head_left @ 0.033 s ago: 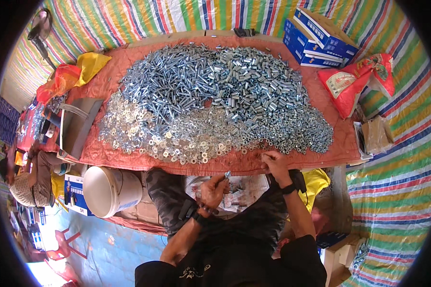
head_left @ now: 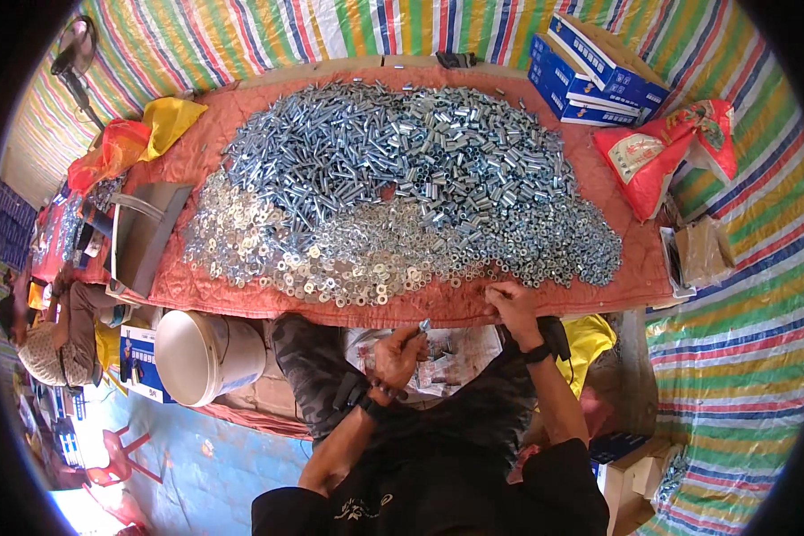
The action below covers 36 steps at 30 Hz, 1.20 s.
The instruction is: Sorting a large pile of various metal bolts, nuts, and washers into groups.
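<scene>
My left hand [head_left: 397,360] is closed around a small silvery metal bolt [head_left: 424,326], whose tip sticks up past the thumb, just short of the table's near edge. Over the front of the red cloth [head_left: 456,308], my right hand [head_left: 514,308] is pinched; whatever its fingertips hold is too small to make out. It is nearest to a heap of small nuts [head_left: 572,241]. Washers [head_left: 348,246] spread along the front and left of the pile. Behind them lie many metal rods [head_left: 322,147] and, to their right, short tubular sleeves [head_left: 482,143].
Blue boxes [head_left: 590,76] and a red bag [head_left: 639,165] stand at the right back. A metal scoop-like tray [head_left: 156,237] rests at the left edge, above a white bucket [head_left: 183,357]. Another person [head_left: 58,344] sits far left.
</scene>
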Motion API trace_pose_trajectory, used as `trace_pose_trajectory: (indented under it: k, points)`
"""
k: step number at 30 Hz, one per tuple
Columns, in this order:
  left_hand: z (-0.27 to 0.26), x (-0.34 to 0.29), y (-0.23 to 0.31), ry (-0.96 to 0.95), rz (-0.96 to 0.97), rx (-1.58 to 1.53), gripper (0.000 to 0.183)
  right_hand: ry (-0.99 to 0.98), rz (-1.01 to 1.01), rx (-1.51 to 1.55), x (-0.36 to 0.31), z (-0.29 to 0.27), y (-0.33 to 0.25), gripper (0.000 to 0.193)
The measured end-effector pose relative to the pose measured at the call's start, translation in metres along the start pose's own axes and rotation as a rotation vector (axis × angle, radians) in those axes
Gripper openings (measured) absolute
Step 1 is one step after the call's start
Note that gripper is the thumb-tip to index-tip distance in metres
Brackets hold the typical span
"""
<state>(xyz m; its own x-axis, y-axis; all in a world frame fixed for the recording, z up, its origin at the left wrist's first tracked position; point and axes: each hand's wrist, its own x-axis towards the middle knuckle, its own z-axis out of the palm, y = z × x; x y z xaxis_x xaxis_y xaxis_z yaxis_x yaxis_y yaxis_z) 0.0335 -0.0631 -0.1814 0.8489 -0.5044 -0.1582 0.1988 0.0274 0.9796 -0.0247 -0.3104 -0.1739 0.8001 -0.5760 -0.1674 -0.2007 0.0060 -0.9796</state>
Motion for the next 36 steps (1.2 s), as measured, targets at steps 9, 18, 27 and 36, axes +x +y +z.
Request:
trace_pose_trajectory:
  k: [9,18,27,36]
  points:
    - [-0.004,0.005,-0.004,0.019,0.005,0.004,0.018,-0.046,-0.384,-0.426,0.004,0.033,0.001,0.019]
    - [-0.007,0.005,-0.001,0.001,0.021,-0.043,0.017,0.039,-0.398,-0.44,0.013,0.027,0.016,0.019]
    - [-0.014,-0.006,-0.006,0.03,-0.024,-0.038,0.017,0.111,-0.417,-0.539,0.022,0.02,0.027,0.015]
    - [-0.015,-0.007,-0.011,0.058,-0.051,0.06,0.017,0.132,-0.493,-0.854,0.024,0.035,0.004,0.018]
